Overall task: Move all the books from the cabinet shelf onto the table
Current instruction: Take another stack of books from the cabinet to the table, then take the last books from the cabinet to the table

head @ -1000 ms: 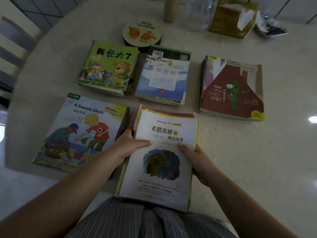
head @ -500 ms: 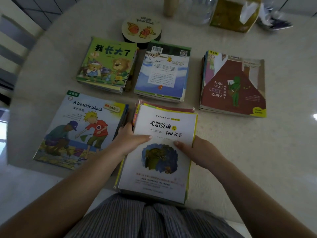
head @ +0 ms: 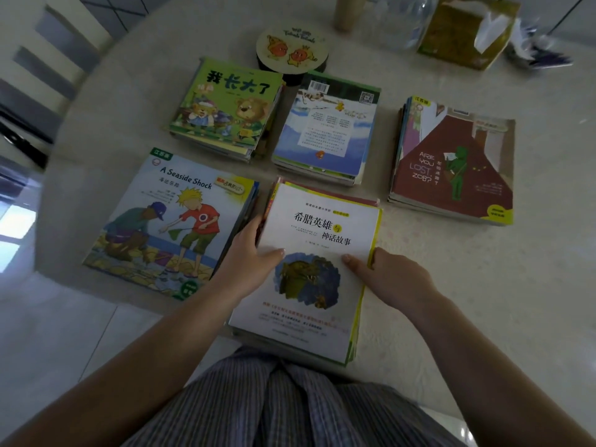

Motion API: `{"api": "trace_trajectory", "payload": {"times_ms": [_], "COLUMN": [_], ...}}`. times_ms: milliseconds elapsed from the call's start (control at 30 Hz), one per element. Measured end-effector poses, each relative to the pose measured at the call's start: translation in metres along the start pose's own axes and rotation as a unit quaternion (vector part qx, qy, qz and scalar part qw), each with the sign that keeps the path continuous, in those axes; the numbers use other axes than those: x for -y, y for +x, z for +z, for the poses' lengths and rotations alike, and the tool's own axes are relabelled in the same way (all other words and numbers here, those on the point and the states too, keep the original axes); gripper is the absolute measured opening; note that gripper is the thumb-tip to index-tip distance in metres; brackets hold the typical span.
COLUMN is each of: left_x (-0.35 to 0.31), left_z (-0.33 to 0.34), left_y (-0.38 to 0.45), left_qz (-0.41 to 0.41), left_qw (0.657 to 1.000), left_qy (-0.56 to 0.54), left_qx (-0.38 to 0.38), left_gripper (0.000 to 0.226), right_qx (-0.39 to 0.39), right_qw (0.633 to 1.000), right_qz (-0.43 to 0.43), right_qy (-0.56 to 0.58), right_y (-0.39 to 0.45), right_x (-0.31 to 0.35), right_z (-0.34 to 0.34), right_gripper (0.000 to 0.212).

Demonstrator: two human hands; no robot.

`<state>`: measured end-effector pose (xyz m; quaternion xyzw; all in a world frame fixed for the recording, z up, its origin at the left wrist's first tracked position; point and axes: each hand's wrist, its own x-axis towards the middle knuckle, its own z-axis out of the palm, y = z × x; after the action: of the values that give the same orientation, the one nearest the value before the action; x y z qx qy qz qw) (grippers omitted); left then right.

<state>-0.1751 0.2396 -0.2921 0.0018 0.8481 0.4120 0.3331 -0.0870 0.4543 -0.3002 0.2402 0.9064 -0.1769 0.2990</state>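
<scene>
A stack of books topped by a white-covered book (head: 322, 227) lies on the round pale table (head: 483, 285) at its near edge. My left hand (head: 248, 253) grips the stack's left side, thumb on the cover. My right hand (head: 387, 272) grips its right side, thumb on the cover too. Four other stacks lie around it: "A Seaside Shock" (head: 167, 221) at the left, a green lion book (head: 225, 104), a blue-and-white back cover (head: 325, 130), and a red "Are You Lost, Zob?" (head: 451, 162) at the right.
A round tin with cartoon figures (head: 292, 48) sits behind the stacks. Farther back stand a yellow tissue box (head: 464, 30), a clear bottle (head: 406, 24) and a wooden cylinder (head: 346, 11). A chair (head: 29, 91) stands at the left.
The stack between my hands has slid a little farther onto the table, and my right hand has moved up along its right edge.
</scene>
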Motion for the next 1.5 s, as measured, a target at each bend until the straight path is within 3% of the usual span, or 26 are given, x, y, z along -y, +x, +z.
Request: {"api": "trace_trajectory", "payload": {"times_ms": [233, 333, 467, 700, 800, 1100, 1233, 1267, 1333, 1500], "left_x": [0.012, 0.026, 0.057, 0.151, 0.202, 0.333, 0.366, 0.384, 0.391, 0.419], "left_z": [-0.015, -0.027, -0.042, -0.074, -0.081, -0.067, -0.05, -0.038, -0.033, -0.005], "left_y": [-0.039, -0.062, -0.104, -0.22, -0.285, -0.469, -0.517, -0.55, -0.561, -0.611], "left_qz": [0.045, 0.051, 0.052, 0.019, -0.013, -0.069, -0.093, -0.104, -0.103, -0.131], "left_qw": [0.995, 0.99, 0.978, 0.932, 0.909, 0.811, 0.761, 0.722, 0.707, 0.612], "left_qy": [-0.093, -0.127, -0.199, -0.304, -0.317, -0.393, -0.429, -0.448, -0.457, -0.496], "left_qx": [-0.011, -0.014, -0.044, -0.198, -0.269, -0.428, -0.477, -0.517, -0.53, -0.602], "left_gripper": [0.053, 0.05, 0.039, 0.022, 0.031, 0.035, 0.033, 0.032, 0.029, 0.03], "right_qx": [-0.116, -0.147, -0.106, -0.034, 0.009, 0.143, 0.188, 0.214, 0.22, 0.275], "right_qw": [0.993, 0.986, 0.975, 0.95, 0.93, 0.817, 0.774, 0.74, 0.723, 0.646], "right_qz": [-0.016, -0.064, -0.155, -0.302, -0.367, -0.556, -0.597, -0.624, -0.638, -0.681], "right_qy": [0.009, 0.047, 0.119, 0.064, 0.037, -0.051, -0.094, -0.132, -0.146, -0.209], "right_y": [-0.02, -0.039, -0.073, -0.152, -0.196, -0.335, -0.383, -0.409, -0.419, -0.467], "right_x": [0.006, 0.022, 0.062, 0.15, 0.189, 0.284, 0.304, 0.316, 0.322, 0.347], "right_z": [-0.022, -0.023, -0.009, 0.055, 0.094, 0.222, 0.26, 0.286, 0.296, 0.345], "right_gripper": [0.061, 0.056, 0.047, 0.051, 0.048, 0.051, 0.052, 0.052, 0.052, 0.051]}}
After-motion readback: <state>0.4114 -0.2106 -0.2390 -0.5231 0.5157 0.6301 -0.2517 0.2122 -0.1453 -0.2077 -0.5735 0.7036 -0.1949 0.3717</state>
